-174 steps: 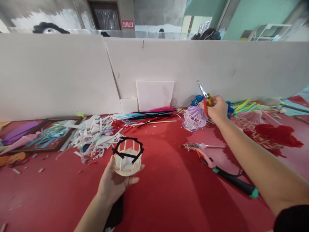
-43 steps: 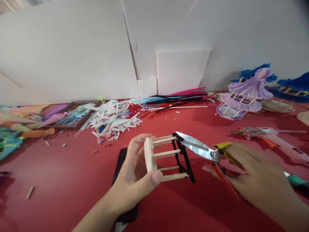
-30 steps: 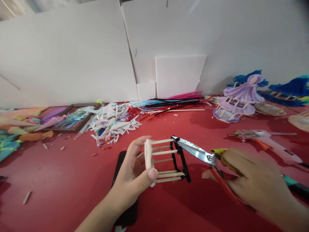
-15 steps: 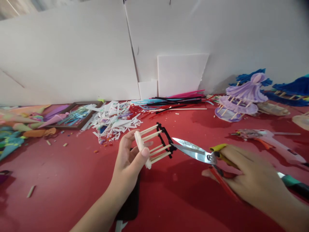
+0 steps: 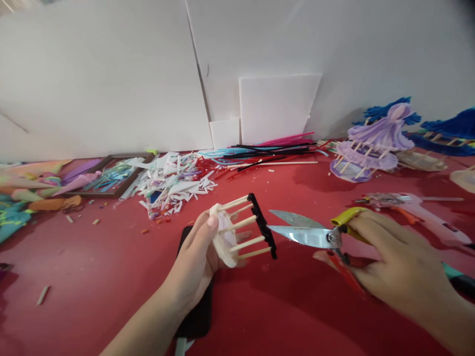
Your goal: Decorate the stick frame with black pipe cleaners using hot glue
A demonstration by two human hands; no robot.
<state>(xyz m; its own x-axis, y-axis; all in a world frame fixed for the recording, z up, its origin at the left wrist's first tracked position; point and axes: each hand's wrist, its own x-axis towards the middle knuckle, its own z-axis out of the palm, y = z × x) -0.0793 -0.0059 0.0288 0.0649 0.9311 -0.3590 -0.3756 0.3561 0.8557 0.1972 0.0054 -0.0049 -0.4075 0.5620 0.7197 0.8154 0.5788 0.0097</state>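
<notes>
My left hand (image 5: 202, 247) grips a small craft frame (image 5: 224, 237) by its cream oval base. Several pale wooden sticks run from that base to a black fuzzy strip (image 5: 262, 225) at the other end. In my right hand (image 5: 386, 262) is a pair of scissors (image 5: 311, 236) with one yellow and one red handle. Its blades are parted and point left, their tips close to the black strip. Whether the lower blade touches the strip I cannot tell.
A dark phone-like slab (image 5: 195, 311) lies under my left wrist. White scraps (image 5: 178, 178) and colored pipe cleaners (image 5: 270, 151) lie along the back. A pink glue gun (image 5: 423, 212) and a lilac stick-and-fabric model (image 5: 382, 141) are at right. White boards (image 5: 280, 109) stand behind.
The craft frame has been turned in my left hand, so its black strip now faces the scissors and its base shows more. The scissor blades have opened wider and shifted slightly right.
</notes>
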